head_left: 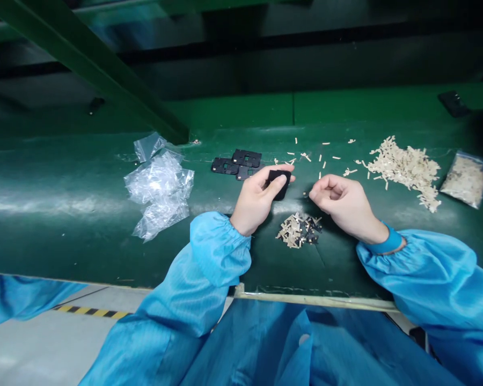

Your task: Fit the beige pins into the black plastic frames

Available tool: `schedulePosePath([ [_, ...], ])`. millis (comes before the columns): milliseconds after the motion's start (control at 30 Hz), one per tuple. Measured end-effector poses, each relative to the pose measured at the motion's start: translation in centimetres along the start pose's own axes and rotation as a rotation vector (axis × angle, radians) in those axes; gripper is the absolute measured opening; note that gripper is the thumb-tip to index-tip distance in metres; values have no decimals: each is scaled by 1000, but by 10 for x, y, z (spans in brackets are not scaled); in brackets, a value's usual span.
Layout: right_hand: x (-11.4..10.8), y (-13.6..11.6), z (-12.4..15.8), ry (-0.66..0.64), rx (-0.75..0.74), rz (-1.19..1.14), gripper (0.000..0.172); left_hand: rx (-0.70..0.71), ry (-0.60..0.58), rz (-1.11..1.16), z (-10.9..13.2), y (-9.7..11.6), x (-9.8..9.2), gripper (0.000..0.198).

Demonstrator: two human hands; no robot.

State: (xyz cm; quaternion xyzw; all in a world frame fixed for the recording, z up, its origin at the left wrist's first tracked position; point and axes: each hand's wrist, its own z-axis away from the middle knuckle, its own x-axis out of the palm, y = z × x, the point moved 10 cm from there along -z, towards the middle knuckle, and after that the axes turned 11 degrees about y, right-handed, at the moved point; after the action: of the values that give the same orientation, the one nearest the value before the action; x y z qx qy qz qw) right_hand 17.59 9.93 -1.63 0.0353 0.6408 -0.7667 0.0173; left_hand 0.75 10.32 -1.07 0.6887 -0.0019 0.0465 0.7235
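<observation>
My left hand (pixel 256 197) grips a flat black plastic piece (pixel 280 185), thumb on top and fingers beneath. To its right, my right hand (pixel 344 202) has its thumb and fingers pinched together. A tiny pale-and-dark bit (pixel 305 193) shows just off those fingertips; whether they hold it I cannot make out. Below and between the hands lies a small pile of beige strips and black bits (pixel 298 230). Several black plastic plates with cut-outs (pixel 246 157) rest behind my left hand, partly overlapping. Loose beige strips (pixel 306 156) are scattered behind both hands.
Crumpled clear plastic bags (pixel 159 185) lie at the left. On the right are a heap of beige strips (pixel 406 166) and a filled clear bag (pixel 467 179). A green slanted beam (pixel 104 69) comes down to the green bench (pixel 84 236). A dark object (pixel 454 104) sits far right.
</observation>
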Motion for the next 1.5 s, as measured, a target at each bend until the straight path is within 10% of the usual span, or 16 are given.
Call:
schedulePosePath([
  [167,-1,5,3,21,-28,72,8,146,14,-192,-1,18,-2,25],
  [433,0,7,4,25,-24,113,9,-221,-29,20,4,-25,-2,45],
  [1500,9,0,12,-53,-165,261,10,159,111,-441,11,15,0,9],
])
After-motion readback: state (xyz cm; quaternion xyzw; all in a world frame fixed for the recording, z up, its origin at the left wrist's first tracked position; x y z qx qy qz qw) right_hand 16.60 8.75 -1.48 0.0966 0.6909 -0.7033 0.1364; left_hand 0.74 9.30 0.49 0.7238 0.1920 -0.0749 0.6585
